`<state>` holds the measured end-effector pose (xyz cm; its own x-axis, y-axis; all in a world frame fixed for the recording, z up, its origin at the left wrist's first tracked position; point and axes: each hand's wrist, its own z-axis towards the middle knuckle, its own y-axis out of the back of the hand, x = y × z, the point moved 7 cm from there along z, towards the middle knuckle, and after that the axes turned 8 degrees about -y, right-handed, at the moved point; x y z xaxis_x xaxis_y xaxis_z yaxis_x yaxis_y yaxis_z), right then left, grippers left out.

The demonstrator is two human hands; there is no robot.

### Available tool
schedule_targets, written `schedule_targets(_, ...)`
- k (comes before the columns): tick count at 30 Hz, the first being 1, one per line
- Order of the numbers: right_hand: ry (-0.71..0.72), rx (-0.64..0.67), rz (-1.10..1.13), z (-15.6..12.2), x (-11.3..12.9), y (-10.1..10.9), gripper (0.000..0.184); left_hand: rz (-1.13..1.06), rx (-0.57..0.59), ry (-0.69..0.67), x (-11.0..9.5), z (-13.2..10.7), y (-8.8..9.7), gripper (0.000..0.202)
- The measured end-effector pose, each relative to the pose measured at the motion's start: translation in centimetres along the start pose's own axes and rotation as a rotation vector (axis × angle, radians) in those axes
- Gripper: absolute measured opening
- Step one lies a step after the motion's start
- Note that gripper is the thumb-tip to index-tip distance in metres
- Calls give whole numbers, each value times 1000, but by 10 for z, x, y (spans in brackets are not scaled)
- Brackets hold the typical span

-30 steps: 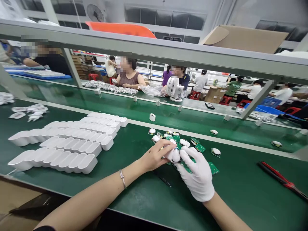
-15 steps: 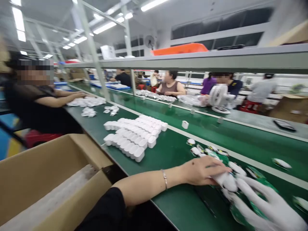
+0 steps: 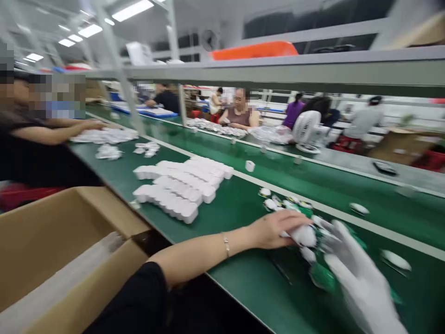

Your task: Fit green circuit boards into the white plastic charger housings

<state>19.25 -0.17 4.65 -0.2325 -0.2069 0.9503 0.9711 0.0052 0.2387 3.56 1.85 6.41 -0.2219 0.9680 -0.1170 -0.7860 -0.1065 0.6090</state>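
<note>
My left hand point(image 3: 278, 229), bare with a bracelet at the wrist, is closed on a smooth white rounded piece point(image 3: 305, 236) over the green bench. Just right of it is my right hand point(image 3: 361, 273) in a white glove, blurred, with thumb and fingers apart. I cannot make out anything firmly held in it. Beneath and around both hands lies a pile of small white parts with green film-like pieces point(image 3: 321, 276), partly hidden by the hands. A thin dark strip point(image 3: 281, 269) lies on the bench below my left hand.
Rows of white rounded boxes point(image 3: 181, 188) stand left of my hands. An open carton point(image 3: 66, 222) is at the bench's near edge. Single white parts point(image 3: 396, 262) sit on the green belt point(image 3: 333, 195). A shelf point(image 3: 257, 72) runs overhead; a white fan point(image 3: 308, 130) and co-workers are beyond.
The view has shifted, so most things appear further left and higher. My left hand still holds the white piece; the gloved right hand has turned more upright, its fingers apart beside it.
</note>
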Motion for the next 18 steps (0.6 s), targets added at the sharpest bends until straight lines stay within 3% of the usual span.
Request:
schedule_targets(3, -87, 133, 190, 4, 6, -16, 60, -145, -105, -16, 1, -1, 2, 52)
schedule_targets(9, -127, 232, 368, 5, 7, -31, 65, -219, -91, -107, -7, 2, 4, 54)
schedule_targets(13, -154, 216, 428, 4, 3, -31, 66, -205, -90, -102, -9, 2, 2, 54)
schedule_targets(18, -228, 78, 411, 8, -14, -26, 70, -210, -41, -61, -9, 2, -2, 54)
